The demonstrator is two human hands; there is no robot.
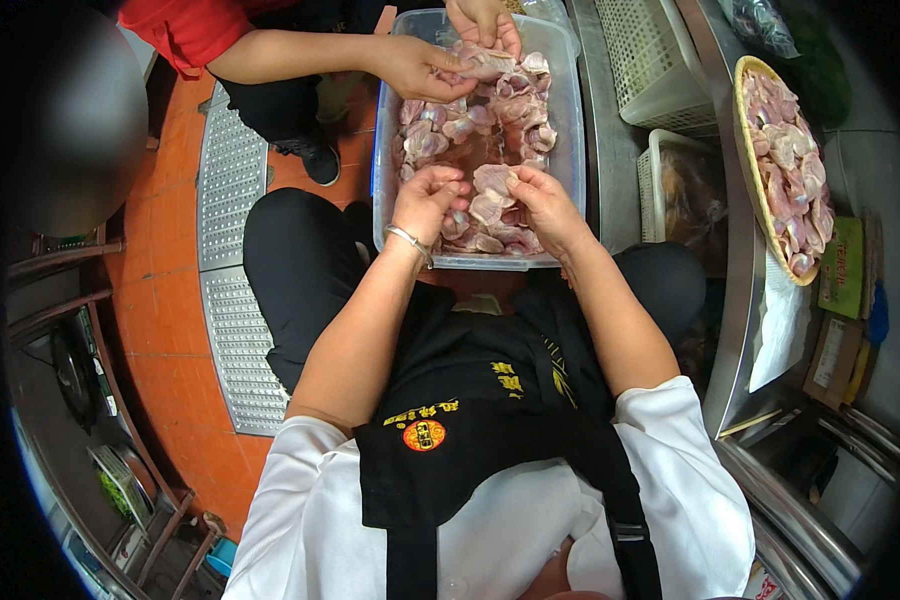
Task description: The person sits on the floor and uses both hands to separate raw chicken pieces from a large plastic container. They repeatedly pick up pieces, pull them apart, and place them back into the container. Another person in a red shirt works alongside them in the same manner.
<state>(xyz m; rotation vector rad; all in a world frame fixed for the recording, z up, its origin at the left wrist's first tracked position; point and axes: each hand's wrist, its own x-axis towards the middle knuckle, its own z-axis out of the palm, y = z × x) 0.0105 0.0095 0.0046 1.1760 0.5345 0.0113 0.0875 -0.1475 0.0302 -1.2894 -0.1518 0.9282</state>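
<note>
My right hand [547, 205] pinches a raw gizzard piece [492, 180], pale pink and opened flat, over the near part of a clear plastic tub [567, 120]. Close to its left side is my left hand [428, 205], a bangle on the wrist; its fingers are curled in, and whatever they hold is too small to make out. More gizzards [426, 143] lie along the tub's sides and near end, around reddish liquid in the middle. Across the tub, another person's hands [422, 68] hold a gizzard piece [486, 66] over the far end.
To the right runs a steel counter [618, 150] with white plastic baskets [653, 60]. A round woven tray [745, 130] heaped with gizzards stands further right, beside a white cloth or paper [778, 335]. Metal grating [232, 190] crosses the orange tiled floor [160, 300] on the left.
</note>
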